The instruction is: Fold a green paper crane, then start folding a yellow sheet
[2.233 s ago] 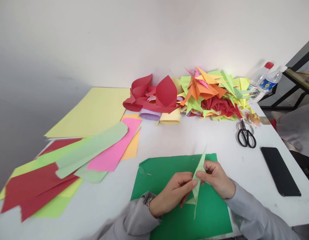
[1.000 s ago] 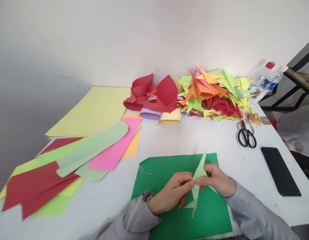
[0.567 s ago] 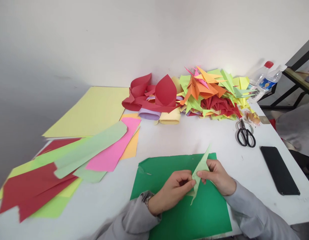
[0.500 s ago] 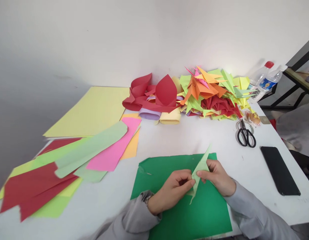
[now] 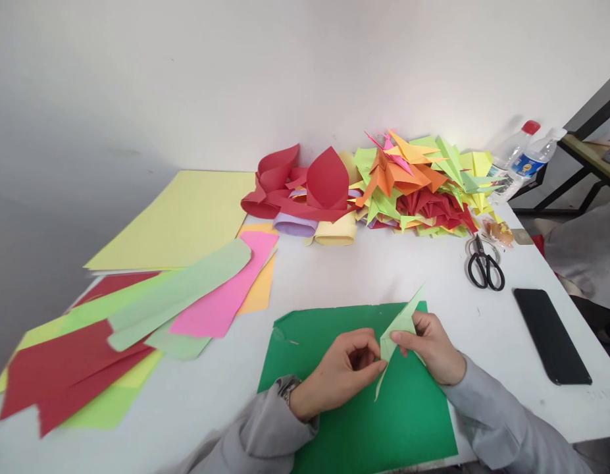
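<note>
A pale green folded paper piece (image 5: 399, 327), long and pointed at both ends, is held just above a dark green sheet (image 5: 364, 421) near the table's front edge. My left hand (image 5: 341, 372) pinches its lower middle with thumb and fingers closed. My right hand (image 5: 430, 347) pinches the same piece from the right side. The upper point tilts to the right. Both sleeves are grey, and a watch shows at my left wrist.
Loose coloured sheets (image 5: 137, 309) lie fanned at the left. A heap of folded paper shapes (image 5: 413, 184) and curled red pieces (image 5: 305, 187) sits at the back. Scissors (image 5: 483, 266), a black phone (image 5: 551, 336) and two bottles (image 5: 524, 155) are at the right.
The pale green piece has turned, its upper point leaning further right and its lower tip rising. Both hands shifted slightly up the dark green sheet, still pinching it.
</note>
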`<state>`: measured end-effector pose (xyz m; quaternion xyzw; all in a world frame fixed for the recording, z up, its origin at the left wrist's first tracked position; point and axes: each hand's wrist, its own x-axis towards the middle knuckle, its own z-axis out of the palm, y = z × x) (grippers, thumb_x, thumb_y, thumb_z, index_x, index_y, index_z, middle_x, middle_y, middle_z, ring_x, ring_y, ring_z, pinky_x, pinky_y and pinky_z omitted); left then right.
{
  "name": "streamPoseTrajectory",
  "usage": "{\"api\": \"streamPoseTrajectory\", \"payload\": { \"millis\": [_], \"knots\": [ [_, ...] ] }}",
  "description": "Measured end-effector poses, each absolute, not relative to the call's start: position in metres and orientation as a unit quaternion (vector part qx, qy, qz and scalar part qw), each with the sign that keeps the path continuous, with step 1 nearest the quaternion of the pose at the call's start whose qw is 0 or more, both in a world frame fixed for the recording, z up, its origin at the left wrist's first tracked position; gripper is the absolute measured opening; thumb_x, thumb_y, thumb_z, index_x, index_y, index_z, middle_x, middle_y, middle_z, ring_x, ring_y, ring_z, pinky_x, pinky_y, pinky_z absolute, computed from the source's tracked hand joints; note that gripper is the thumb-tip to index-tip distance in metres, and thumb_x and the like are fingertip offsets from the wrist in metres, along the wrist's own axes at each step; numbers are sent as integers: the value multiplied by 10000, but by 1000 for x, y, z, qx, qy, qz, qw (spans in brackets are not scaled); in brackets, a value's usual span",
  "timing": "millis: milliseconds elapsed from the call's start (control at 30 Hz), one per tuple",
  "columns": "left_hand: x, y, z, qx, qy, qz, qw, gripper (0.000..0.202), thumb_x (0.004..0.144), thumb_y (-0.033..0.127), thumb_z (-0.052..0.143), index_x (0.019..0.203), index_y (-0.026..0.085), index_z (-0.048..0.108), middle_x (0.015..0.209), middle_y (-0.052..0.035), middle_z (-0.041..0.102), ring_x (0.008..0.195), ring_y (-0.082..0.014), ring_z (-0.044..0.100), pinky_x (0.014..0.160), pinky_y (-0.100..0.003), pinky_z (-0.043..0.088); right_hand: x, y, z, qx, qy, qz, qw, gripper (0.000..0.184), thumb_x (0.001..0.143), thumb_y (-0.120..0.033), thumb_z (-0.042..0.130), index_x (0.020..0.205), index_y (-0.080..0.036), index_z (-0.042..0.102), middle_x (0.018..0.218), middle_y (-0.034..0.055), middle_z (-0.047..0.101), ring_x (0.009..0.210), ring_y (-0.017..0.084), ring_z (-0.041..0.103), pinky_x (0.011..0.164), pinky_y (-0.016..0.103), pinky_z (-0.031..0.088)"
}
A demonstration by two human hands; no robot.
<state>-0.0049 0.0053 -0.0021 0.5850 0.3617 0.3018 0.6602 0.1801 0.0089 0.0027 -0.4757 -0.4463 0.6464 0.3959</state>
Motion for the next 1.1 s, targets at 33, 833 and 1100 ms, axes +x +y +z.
{"api": "streamPoseTrajectory", "payload": {
  "millis": [33, 833, 1100],
  "knots": [
    [-5, 5, -3, 583, 364, 307, 658, 212, 796, 291, 650, 680, 167, 523, 662, 48, 411, 539, -79, 357, 507, -225, 292, 181, 9, 2, -477, -448, 643, 397, 390, 687, -495, 779, 589, -185, 564, 487, -43, 530, 464, 96, 441, 481, 245, 359],
    [-6, 7, -3, 550, 353, 345, 674, 300, 824, 374, 655, 642, 148, 581, 625, 31, 442, 544, -86, 375, 518, -230, 293, 183, 11, 0, -487, -411, 618, 461, 352, 716, -405, 779, 528, -185, 578, 496, -25, 591, 485, 108, 504, 519, 243, 400],
    [-8, 3, -5, 603, 330, 427, 587, 113, 785, 141, 661, 748, 175, 560, 649, 54, 418, 527, -75, 367, 499, -208, 286, 184, 13, -2, -506, -390, 599, 482, 328, 716, -402, 779, 553, -185, 596, 483, -35, 581, 472, 104, 496, 519, 239, 402]
  ]
}}
